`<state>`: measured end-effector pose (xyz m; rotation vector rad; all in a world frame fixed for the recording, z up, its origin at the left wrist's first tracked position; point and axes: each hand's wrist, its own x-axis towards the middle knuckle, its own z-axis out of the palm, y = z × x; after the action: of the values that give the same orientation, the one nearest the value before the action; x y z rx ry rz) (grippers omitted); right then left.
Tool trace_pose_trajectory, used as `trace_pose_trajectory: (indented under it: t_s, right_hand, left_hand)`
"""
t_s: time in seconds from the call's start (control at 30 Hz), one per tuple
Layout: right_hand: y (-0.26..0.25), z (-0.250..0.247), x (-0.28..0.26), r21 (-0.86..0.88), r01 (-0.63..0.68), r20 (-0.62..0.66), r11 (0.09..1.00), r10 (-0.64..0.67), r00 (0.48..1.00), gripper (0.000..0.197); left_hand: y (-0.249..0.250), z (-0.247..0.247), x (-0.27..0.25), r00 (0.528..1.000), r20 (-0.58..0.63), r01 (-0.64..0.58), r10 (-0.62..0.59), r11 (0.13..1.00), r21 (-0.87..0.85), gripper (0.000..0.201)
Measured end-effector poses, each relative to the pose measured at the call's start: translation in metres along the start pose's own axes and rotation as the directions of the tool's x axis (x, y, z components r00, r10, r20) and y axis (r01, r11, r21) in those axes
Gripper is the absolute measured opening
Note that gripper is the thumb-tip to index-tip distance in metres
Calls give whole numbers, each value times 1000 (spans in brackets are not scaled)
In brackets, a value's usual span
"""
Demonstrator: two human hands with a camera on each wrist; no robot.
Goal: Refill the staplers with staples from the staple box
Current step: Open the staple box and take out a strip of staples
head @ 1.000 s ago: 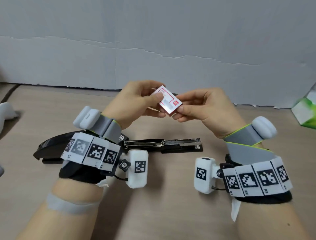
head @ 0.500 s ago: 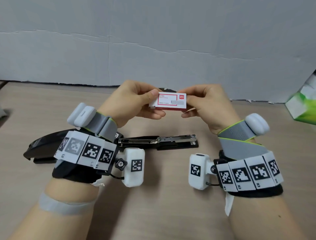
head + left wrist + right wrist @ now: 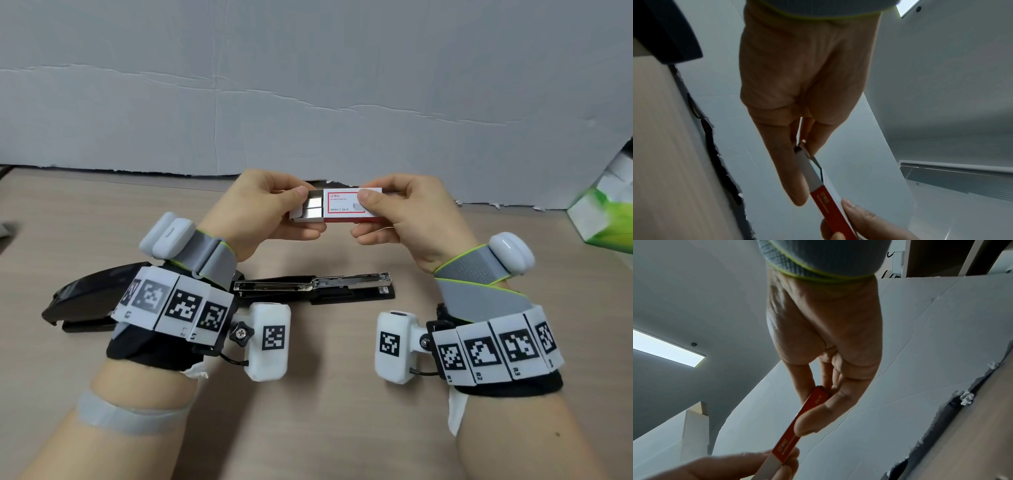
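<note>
Label (image 3: 343, 202) "24/6" on staple box (image 3: 337, 205)

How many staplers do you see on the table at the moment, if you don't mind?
1. The opened black stapler lies flat on the table, below the raised hands, its magazine exposed, its cover end behind the left wrist. Others may sit outside the picture.

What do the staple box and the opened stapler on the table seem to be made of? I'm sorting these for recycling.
Staple box: looks like thin printed card, white and red, matte, with folded edges; its inner tray slides out, showing shiny metallic staples. Opened stapler: the magazine rail looks like bright bare metal, reflective; its black base and lid look like plastic, though painted metal can't be ruled out.
</note>
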<state>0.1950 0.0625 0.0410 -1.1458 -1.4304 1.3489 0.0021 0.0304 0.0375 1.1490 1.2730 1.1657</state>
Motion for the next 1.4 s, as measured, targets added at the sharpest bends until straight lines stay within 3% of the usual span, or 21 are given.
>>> trace_pose_trajectory:
  t_s: [0.4,0.5,0.67,0.77,0.9,1.1,1.2,1.3,1.4]
  right_hand:
    - [5,1,4,-77,-7,-9,997,6,1000,24]
    - [6,0,3,-73,1,-9,997,-1,1000,15]
    - [6,-7,3,9,-26,20,1000,26,999,19]
    - [4,-8,4,74,-39,44,997,36,998,19]
    - [5,-9,6,102,-28,27,994,25,999,24]
    - [8,-10,7,70,-23,10,997,23,1000,16]
    - [6,-9,5,25,-2,66,1000,0,998,23]
    - [6,-7,3,-3,-1,86,1000,1,996,42]
    - [7,-3,3,-11,-2,37,1000,3,999,55]
  left_hand:
    - [0,6,1,1000,-5,-25,25,1000,13,22]
    - [2,5,2,1000,23,-3,4,998,-57,28]
    - [4,-2,0,991,134,29,2,972,-231,34]
    - [1,-4,2,994,107,-7,37,964,-264,33]
    - [-2,-2,4,995,-49,-89,82,984,-154,12]
    - [-3,0,6,952,-135,-243,274,947,208,13]
    - [1,2,4,962,-26,-251,272,915,315,25]
    - [0,8,0,978,147,-193,149,913,360,31]
    - [0,12,-4,973,217,-150,77,927,345,25]
